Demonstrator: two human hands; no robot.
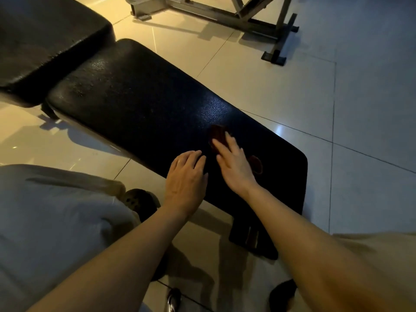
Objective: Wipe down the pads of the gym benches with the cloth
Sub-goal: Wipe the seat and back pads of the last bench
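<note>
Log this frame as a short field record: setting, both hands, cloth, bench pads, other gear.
setting: tiled gym floor, dim warm light
long black textured bench pad: hands at its near end
second black pad: upper left, untouched
dark reddish cloth: lies on the long pad, mostly under right fingers
right hand: flat, fingers straight, presses the cloth
left hand: rests on the pad's edge, fingers slightly bent, holds nothing
grey metal frame: top, behind

Right hand (236, 163) flat on dark red cloth (217, 134), left hand (185, 176) beside — black bench pad (135, 104)
</note>
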